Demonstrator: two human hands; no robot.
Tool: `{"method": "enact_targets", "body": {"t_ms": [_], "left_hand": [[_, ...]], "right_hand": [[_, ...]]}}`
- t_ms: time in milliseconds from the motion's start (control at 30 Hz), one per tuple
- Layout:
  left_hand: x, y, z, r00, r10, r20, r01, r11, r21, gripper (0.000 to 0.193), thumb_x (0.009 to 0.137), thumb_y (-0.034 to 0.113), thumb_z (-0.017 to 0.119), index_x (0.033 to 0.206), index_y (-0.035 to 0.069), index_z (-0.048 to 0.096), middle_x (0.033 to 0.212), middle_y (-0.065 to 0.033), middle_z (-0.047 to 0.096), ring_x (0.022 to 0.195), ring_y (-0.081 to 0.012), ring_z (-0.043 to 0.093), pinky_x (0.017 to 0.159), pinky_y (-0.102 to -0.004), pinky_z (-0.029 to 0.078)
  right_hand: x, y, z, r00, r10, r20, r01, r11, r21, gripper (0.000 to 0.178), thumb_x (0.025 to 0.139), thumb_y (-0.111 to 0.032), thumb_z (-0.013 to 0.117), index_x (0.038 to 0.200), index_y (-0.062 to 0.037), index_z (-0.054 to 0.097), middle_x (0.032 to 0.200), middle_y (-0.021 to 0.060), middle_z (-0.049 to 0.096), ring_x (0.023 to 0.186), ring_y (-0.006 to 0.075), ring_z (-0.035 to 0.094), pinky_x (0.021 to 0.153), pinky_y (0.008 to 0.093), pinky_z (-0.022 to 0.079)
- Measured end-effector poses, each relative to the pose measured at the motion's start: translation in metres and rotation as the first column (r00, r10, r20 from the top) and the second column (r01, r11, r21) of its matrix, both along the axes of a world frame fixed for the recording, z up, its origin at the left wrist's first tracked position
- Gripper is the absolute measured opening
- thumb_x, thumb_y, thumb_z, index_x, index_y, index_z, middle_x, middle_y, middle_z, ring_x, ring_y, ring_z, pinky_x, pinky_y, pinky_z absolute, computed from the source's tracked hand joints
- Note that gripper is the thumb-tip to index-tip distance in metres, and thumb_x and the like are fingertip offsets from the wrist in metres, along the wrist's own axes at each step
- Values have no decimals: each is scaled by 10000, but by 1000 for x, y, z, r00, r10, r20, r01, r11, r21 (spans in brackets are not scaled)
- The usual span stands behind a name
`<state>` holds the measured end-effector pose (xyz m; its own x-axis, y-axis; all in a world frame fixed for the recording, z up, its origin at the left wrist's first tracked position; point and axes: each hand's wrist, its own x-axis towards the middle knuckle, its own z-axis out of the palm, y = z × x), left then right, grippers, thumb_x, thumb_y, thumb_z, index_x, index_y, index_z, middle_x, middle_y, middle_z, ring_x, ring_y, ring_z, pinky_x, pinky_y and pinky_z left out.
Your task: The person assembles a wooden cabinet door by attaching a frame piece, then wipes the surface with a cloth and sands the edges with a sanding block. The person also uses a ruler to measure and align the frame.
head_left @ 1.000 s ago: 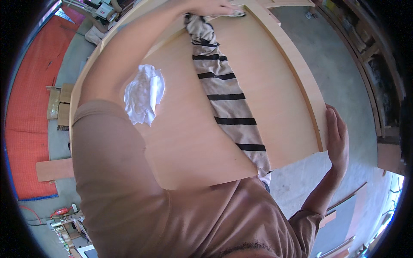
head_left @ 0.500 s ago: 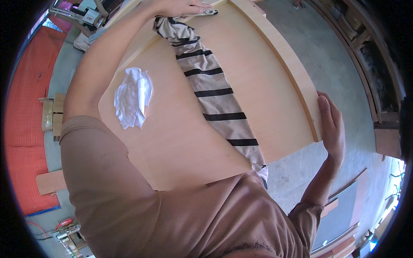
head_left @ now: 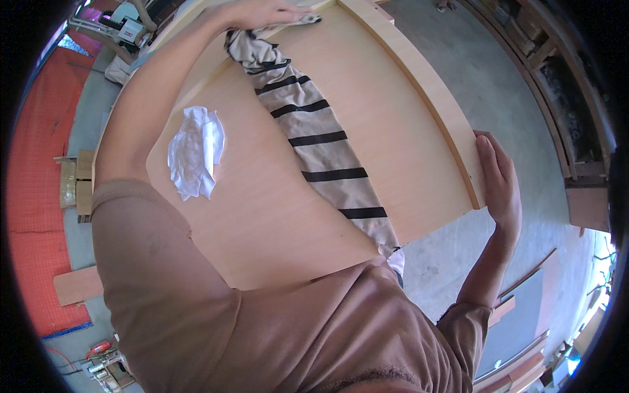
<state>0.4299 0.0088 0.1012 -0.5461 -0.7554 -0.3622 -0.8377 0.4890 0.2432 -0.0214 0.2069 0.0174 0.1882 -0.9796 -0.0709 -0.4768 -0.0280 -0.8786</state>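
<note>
A pale wooden panel [head_left: 242, 242] with raised rails along its edges spans the view in front of my body. Across it runs a long beige cloth with black stripes [head_left: 321, 154], bunched at its far end. My left hand [head_left: 265, 13] reaches to the far side and presses on that bunched end, fingers stretched over the fabric; its underside is hidden. My right hand [head_left: 501, 177] grips the panel's right rail near its close corner, the fingers partly hidden by the edge. A crumpled white cloth [head_left: 195, 154] lies on the panel, below my left forearm.
An orange-red sheet [head_left: 39, 196] covers the floor at the left, with cardboard boxes [head_left: 84, 183] beside it. Wooden shelving [head_left: 547, 78] stands at the far right. Boards [head_left: 517, 327] lie on the concrete floor at the lower right. A machine [head_left: 121, 27] is at the upper left.
The panel, both cloths and my right hand sit slightly further left in view. My left hand still rests on the striped cloth's far end, which has moved left a little too.
</note>
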Motion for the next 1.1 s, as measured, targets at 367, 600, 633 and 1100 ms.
{"method": "enact_targets", "body": {"t_ms": [367,600,633,1100], "left_hand": [[98,31,-47,988,107,-113,-119,987,-108,492,1089,349,444,1500,87,507,1508,-126,551,1356,-299,543,1145,-368,399],[151,201,-2,896,442,-49,-443,896,-30,472,1093,300,445,1515,93,484,1516,-109,548,1338,-276,560,1130,-352,401],[170,222,-1,881,471,-50,-473,881,-31,461,1092,283,448,1514,101,486,1521,-97,545,1339,-273,560,1131,-350,401],[156,207,-22,886,456,-85,-463,882,-93,472,1096,337,448,1522,138,488,1536,-88,528,1346,-300,557,1128,-386,412]], "right_hand": [[-4,-3,-9,996,38,83,-37,999,-14,499,1112,-387,439,1286,33,644,1093,115,692,1034,168,626,972,293,464],[-19,-5,-13,999,16,31,-16,1000,13,537,1101,-417,437,1349,19,629,1215,141,670,1136,190,604,1053,309,416],[-18,-4,-16,999,-7,32,7,1000,-6,519,1106,-397,438,1338,24,632,1191,128,674,1113,180,601,1035,302,423],[-15,-4,-17,998,-65,-8,64,997,-31,485,1107,-400,441,1260,9,653,1048,87,659,974,135,599,910,283,459]]}}
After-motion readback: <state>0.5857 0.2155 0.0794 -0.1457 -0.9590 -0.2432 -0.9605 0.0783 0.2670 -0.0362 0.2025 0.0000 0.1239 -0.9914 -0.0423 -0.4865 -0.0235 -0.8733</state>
